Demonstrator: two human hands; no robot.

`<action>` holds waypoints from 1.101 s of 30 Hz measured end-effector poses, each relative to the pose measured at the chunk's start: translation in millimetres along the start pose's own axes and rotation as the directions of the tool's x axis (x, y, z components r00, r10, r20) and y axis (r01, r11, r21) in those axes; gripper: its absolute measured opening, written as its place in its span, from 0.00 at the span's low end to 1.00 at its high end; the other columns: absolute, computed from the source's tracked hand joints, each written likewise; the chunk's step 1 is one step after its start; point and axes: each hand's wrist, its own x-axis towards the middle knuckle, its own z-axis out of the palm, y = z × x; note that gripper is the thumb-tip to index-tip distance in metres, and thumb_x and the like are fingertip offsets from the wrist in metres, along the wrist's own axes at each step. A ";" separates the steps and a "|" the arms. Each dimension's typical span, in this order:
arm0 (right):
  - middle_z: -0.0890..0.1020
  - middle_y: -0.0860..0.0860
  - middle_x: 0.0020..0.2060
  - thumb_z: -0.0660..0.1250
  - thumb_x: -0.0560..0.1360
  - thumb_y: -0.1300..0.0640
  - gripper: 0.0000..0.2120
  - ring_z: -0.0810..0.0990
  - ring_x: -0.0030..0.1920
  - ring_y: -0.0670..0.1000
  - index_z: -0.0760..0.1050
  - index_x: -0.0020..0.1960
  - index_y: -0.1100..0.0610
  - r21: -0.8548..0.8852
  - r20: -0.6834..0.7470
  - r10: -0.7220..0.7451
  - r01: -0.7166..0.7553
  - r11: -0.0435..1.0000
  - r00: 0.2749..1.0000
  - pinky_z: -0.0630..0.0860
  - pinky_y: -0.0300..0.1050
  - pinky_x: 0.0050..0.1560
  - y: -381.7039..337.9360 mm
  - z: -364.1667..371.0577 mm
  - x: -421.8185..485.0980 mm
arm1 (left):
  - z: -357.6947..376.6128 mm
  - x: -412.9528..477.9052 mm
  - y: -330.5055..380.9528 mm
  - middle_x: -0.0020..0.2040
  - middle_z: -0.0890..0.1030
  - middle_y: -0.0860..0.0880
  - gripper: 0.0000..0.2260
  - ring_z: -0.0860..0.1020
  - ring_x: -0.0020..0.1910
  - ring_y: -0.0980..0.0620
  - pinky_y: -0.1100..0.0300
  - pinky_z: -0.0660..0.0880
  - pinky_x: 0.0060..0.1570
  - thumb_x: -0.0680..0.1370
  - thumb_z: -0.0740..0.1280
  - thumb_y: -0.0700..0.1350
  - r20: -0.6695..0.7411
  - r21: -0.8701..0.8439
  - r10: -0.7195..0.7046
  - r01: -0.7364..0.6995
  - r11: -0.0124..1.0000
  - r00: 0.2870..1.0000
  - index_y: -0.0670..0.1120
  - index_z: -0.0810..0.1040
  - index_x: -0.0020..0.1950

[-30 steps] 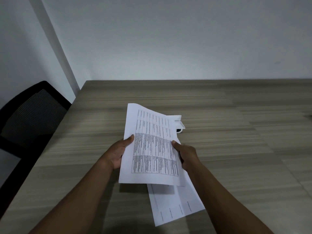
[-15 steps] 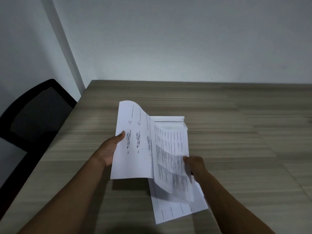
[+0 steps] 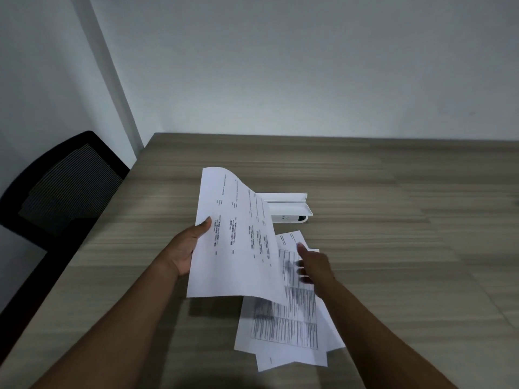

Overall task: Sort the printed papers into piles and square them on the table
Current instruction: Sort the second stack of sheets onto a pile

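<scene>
Holding printed sheets (image 3: 233,242) in my left grip (image 3: 186,248), clamped on their edge
Right grip (image 3: 314,268) blurred over the pile (image 3: 283,327) on the worktop (image 3: 393,248); apart or together, cannot tell

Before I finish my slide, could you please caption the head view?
Left hand holds printed sheets aloft while right hand reaches onto the loose pile on the wooden table.

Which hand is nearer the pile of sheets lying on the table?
Right. The right hand is directly over the pile, blurred, so contact is unclear; the left hand holds a separate sheaf raised off the table, left of the pile.
</scene>
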 end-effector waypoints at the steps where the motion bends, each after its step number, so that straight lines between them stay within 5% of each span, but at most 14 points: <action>1: 0.82 0.58 0.45 0.64 0.76 0.40 0.26 0.81 0.41 0.57 0.76 0.57 0.64 0.103 0.148 0.044 -0.060 0.993 0.988 0.78 0.47 0.41 -11.5 4.9 -3.9 | 4.2 1.2 -1.8 0.60 0.84 0.42 0.18 0.84 0.52 0.43 0.47 0.79 0.52 0.77 0.67 0.52 0.005 0.013 -0.001 0.001 1.000 1.000 0.45 0.80 0.64; 3: 0.84 0.56 0.43 0.65 0.73 0.34 0.29 0.82 0.41 0.55 0.79 0.52 0.61 0.121 0.290 0.068 -0.107 0.987 0.955 0.79 0.47 0.42 -27.3 13.8 -8.5 | 10.8 2.6 -4.5 0.60 0.83 0.42 0.18 0.84 0.52 0.43 0.47 0.79 0.52 0.78 0.66 0.52 0.016 0.051 -0.005 0.004 0.999 1.000 0.44 0.80 0.64; 7: 0.72 0.53 0.25 0.74 0.68 0.40 0.22 0.68 0.26 0.51 0.73 0.34 0.58 0.024 0.113 -0.026 0.024 0.999 0.993 0.65 0.40 0.32 -35.0 25.6 -3.5 | 12.8 5.0 -6.5 0.61 0.83 0.41 0.20 0.82 0.57 0.42 0.45 0.78 0.57 0.78 0.67 0.52 0.022 0.083 -0.007 0.005 0.997 1.000 0.43 0.79 0.65; 11: 0.80 0.54 0.34 0.74 0.72 0.55 0.11 0.75 0.33 0.52 0.77 0.42 0.63 0.181 0.024 -0.098 0.092 0.979 0.995 0.70 0.41 0.34 -41.3 22.3 -4.8 | 8.2 5.0 -6.4 0.64 0.81 0.40 0.21 0.78 0.63 0.39 0.39 0.73 0.64 0.77 0.67 0.52 0.045 0.096 -0.008 0.004 0.995 0.999 0.42 0.78 0.67; 16: 0.82 0.69 0.48 0.76 0.70 0.52 0.14 0.73 0.41 0.55 0.79 0.41 0.62 0.170 0.061 -0.038 0.027 0.985 0.997 0.71 0.50 0.44 -38.9 20.5 -4.2 | 6.6 0.0 -6.5 0.61 0.83 0.42 0.19 0.82 0.58 0.41 0.43 0.75 0.61 0.78 0.66 0.52 0.041 0.047 0.007 -0.009 0.999 0.999 0.44 0.80 0.64; 21: 0.81 0.54 0.38 0.67 0.76 0.51 0.10 0.78 0.38 0.55 0.78 0.44 0.58 0.046 0.150 -0.016 0.009 0.999 0.989 0.76 0.46 0.38 -36.0 16.7 -6.5 | 0.3 -3.2 -3.9 0.59 0.84 0.42 0.17 0.84 0.54 0.44 0.46 0.78 0.57 0.78 0.66 0.52 0.026 0.075 0.043 -0.045 0.996 0.999 0.44 0.82 0.61; 25: 0.73 0.53 0.33 0.64 0.78 0.57 0.12 0.74 0.37 0.53 0.71 0.38 0.60 -0.125 0.030 -0.124 0.127 0.984 0.992 0.69 0.43 0.39 -13.1 18.2 9.6 | -9.6 -2.5 -1.0 0.63 0.81 0.39 0.21 0.81 0.58 0.41 0.42 0.75 0.62 0.75 0.68 0.53 0.041 0.077 0.056 -0.059 0.995 0.998 0.43 0.80 0.65; 29: 0.79 0.58 0.41 0.64 0.76 0.58 0.09 0.80 0.46 0.57 0.76 0.45 0.65 -0.313 -0.106 -0.160 0.120 0.942 0.981 0.69 0.43 0.44 29.3 11.5 22.1 | -18.4 -5.3 6.7 0.61 0.82 0.39 0.31 0.83 0.54 0.42 0.45 0.81 0.52 0.64 0.80 0.57 0.065 0.093 0.050 -0.056 0.994 0.997 0.43 0.81 0.62; 33: 0.82 0.61 0.47 0.64 0.73 0.58 0.10 0.81 0.49 0.60 0.78 0.48 0.65 -0.374 -0.164 -0.094 0.027 0.927 0.982 0.77 0.49 0.51 67.8 0.9 30.4 | -28.1 -6.2 10.8 0.64 0.80 0.38 0.31 0.82 0.57 0.41 0.44 0.80 0.56 0.68 0.77 0.56 0.076 0.079 0.054 -0.060 0.995 0.996 0.43 0.79 0.66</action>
